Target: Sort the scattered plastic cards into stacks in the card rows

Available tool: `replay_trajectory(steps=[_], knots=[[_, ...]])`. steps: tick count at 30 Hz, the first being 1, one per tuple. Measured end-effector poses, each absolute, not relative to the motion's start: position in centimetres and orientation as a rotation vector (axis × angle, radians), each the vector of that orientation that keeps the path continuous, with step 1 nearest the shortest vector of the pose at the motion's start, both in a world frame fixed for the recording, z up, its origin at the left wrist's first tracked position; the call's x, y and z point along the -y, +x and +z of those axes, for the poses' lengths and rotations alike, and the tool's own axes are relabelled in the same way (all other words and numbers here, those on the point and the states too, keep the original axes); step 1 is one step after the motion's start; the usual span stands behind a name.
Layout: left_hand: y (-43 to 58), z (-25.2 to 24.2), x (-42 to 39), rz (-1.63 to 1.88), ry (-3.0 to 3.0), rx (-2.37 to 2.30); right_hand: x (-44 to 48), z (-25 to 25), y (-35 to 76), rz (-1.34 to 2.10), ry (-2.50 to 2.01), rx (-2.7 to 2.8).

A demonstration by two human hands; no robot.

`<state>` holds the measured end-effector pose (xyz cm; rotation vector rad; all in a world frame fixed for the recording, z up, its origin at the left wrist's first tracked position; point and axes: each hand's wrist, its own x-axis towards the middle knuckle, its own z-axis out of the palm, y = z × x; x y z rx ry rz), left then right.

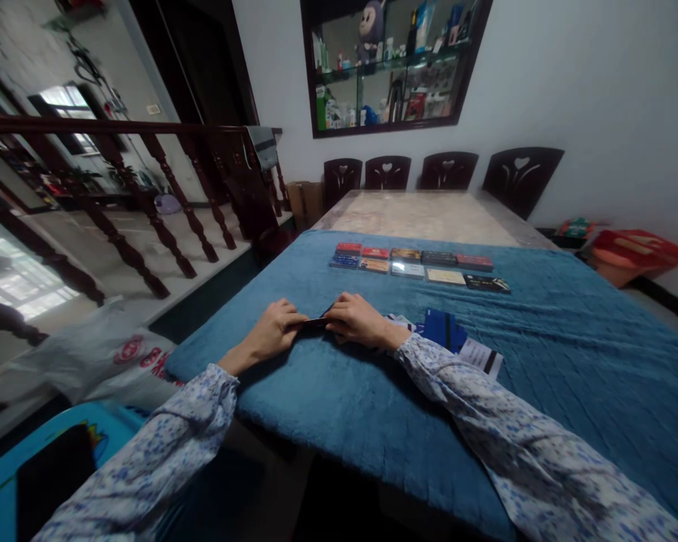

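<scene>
Near the front of the blue cloth, my left hand (276,329) pinches one end of a thin dark card (315,322), seen almost edge-on. The fingers of my right hand (357,320) close on its other end and hide that part. Beside and partly under my right forearm lies a loose spread of cards, among them a blue card (439,328) and a white card with a black stripe (479,355). Farther back, several card stacks are laid in two rows, including a black card stack (487,284) and a cream card stack (445,278).
The blue cloth (548,339) covers the near part of a stone-topped table (418,211). Dark chairs (450,172) stand at its far end. To the left are a wooden railing (163,165), a white plastic bag (113,361) and a blue stool (62,433) with a dark flat object on it.
</scene>
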<state>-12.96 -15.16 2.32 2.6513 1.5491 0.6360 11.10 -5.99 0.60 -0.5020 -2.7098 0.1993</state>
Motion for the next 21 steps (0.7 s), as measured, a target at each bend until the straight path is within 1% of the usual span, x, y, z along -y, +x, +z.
replay_trajectory(steps=[5,11,16,21], knots=[[-12.3,1.8,14.8,0.859,2.561,-1.561,6.0,1.1,11.6,0.197,-0.551,2.679],[-11.1,1.2,14.2,1.073,2.376,-1.638,5.0,1.0,12.0,0.285,-0.547,2.611],[-10.5,0.8,13.7,1.156,2.295,-1.709,4.6,1.0,12.2,0.32,-0.542,2.54],[-9.7,0.2,12.9,1.227,2.196,-1.676,4.8,1.2,12.2,0.343,-0.573,2.504]])
